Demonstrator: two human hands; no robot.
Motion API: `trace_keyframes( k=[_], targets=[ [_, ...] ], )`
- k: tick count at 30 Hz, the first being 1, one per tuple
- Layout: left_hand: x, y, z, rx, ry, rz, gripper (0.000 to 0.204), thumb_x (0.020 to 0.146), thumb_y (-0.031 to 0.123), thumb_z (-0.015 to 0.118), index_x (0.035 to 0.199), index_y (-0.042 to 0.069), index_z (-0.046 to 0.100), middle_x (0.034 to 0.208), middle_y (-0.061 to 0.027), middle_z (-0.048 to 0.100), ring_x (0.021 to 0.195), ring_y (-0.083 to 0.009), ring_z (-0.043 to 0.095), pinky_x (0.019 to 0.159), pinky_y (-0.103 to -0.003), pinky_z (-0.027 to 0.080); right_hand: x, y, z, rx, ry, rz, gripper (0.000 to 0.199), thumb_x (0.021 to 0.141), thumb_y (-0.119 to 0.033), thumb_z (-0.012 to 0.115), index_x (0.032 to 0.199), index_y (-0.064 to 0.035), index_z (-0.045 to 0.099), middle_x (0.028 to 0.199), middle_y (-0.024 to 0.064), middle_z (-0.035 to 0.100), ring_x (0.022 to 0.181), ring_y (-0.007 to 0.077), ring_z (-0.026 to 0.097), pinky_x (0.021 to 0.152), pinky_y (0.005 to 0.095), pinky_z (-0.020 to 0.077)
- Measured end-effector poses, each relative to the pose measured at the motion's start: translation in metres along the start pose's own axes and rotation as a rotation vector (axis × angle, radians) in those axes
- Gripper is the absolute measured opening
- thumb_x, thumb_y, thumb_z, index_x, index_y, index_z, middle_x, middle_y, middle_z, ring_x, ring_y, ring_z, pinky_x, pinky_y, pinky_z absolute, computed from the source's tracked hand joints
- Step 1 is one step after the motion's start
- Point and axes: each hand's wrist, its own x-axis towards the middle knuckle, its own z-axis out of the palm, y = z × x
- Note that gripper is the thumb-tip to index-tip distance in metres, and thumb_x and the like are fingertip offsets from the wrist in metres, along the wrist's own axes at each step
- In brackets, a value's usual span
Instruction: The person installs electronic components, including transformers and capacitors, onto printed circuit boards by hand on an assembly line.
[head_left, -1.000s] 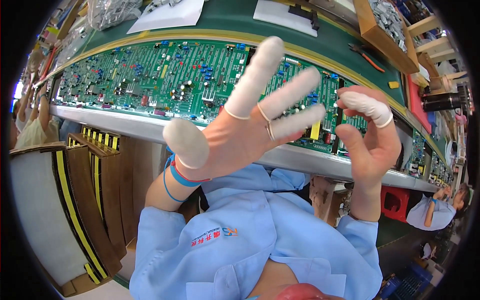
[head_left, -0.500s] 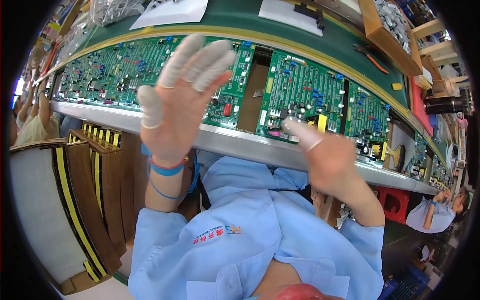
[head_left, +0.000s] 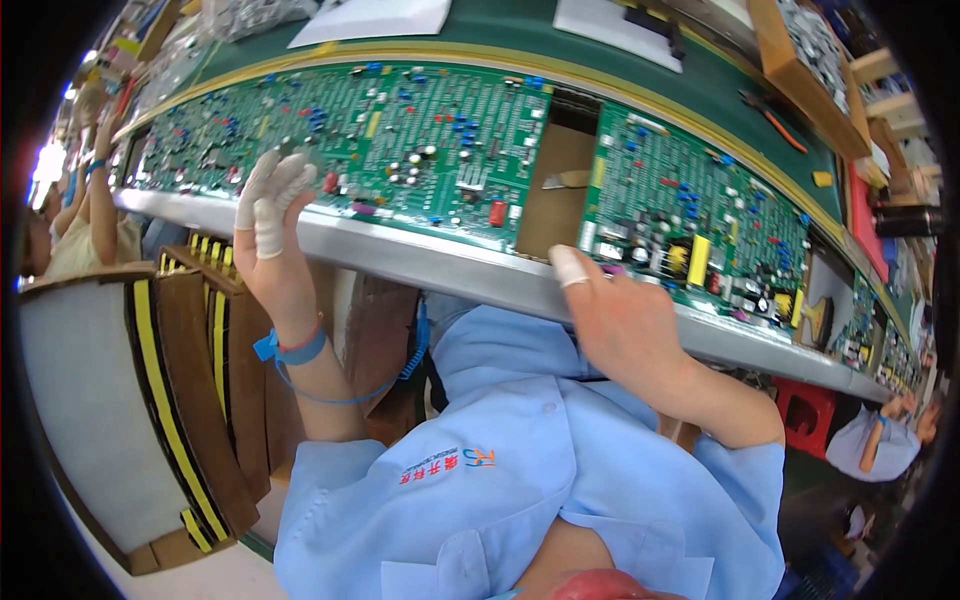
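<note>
My left hand [head_left: 275, 235], white covers on its fingertips, is above the near edge of a populated green circuit board [head_left: 230, 150] at the left. Its fingers are half bent and a little blurred, and I see nothing held in them. My right hand [head_left: 630, 325] lies over the metal rail [head_left: 420, 255]. Its covered index finger reaches to the near left corner of another green board [head_left: 650, 200], and the other fingers bend over the rail, tips partly hidden. Between this board and a middle board [head_left: 430, 160] a brown gap [head_left: 555, 170] shows a small light-coloured piece [head_left: 567, 180].
Beyond the boards runs a green bench top [head_left: 520, 40] with white sheets [head_left: 375, 22], orange-handled pliers [head_left: 772, 122] and a parts box [head_left: 810, 70]. Brown cartons with yellow-black strips [head_left: 165, 400] stand at the left. A blue coiled wrist cord [head_left: 405, 365] hangs from my left wrist. Other people sit at both ends.
My left hand has moved left and down, its fingers bending from spread. My right hand has come down to the rail. The right board has slid right, widening the gap on its left.
</note>
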Motion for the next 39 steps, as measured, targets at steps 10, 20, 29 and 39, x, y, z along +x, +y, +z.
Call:
trace_keyframes(
  k=[10, 20, 29, 39],
  targets=[
    [0.049, -0.017, -0.036, 0.356, 0.138, 0.081, 0.030, 0.097, 0.018, 0.056, 0.119, -0.003, 0.062, 0.113, -0.0130, 0.067, 0.106, -0.0193, 0.061, 0.095, -0.030, 0.045, -0.042, 0.029, -0.016, 0.034, -0.080, 0.209, 0.048, 0.074, -0.002, 0.055, 0.122, -0.0007, 0.054, 0.088, 0.0082, 0.064, 0.061, 0.0204, 0.060, 0.052, 0.0336, 0.0471],
    [0.107, -0.065, -0.017, 1.428, -0.347, 0.439, 0.036, 0.097, 0.031, 0.053, 0.129, 0.015, 0.059, 0.105, -0.0109, 0.070, 0.101, -0.0228, 0.064, 0.109, -0.043, 0.021, -0.090, 0.071, -0.001, -0.026, 0.059, 0.476, 0.038, 0.081, -0.009, 0.053, 0.118, -0.0020, 0.056, 0.085, 0.0060, 0.062, 0.064, 0.0188, 0.064, 0.050, 0.0320, 0.0496],
    [0.109, -0.085, 0.004, 1.689, -0.538, 0.234, 0.040, 0.100, 0.029, 0.046, 0.134, 0.009, 0.053, 0.105, -0.0178, 0.068, 0.105, -0.0271, 0.061, 0.113, -0.047, 0.016, -0.124, 0.084, 0.033, -0.162, 0.087, 0.723, 0.043, 0.079, -0.008, 0.054, 0.122, -0.0046, 0.056, 0.095, 0.0054, 0.065, 0.067, 0.0191, 0.064, 0.053, 0.0316, 0.0510],
    [0.103, -0.082, -0.002, 1.491, -0.617, 0.215, 0.043, 0.102, 0.034, 0.040, 0.135, 0.008, 0.052, 0.114, -0.0173, 0.066, 0.109, -0.0262, 0.061, 0.114, -0.048, 0.016, -0.123, 0.078, 0.042, -0.140, 0.180, 0.793, 0.045, 0.076, -0.005, 0.055, 0.121, -0.0081, 0.058, 0.097, 0.0103, 0.069, 0.073, 0.0233, 0.067, 0.059, 0.0356, 0.0531]
  ],
)
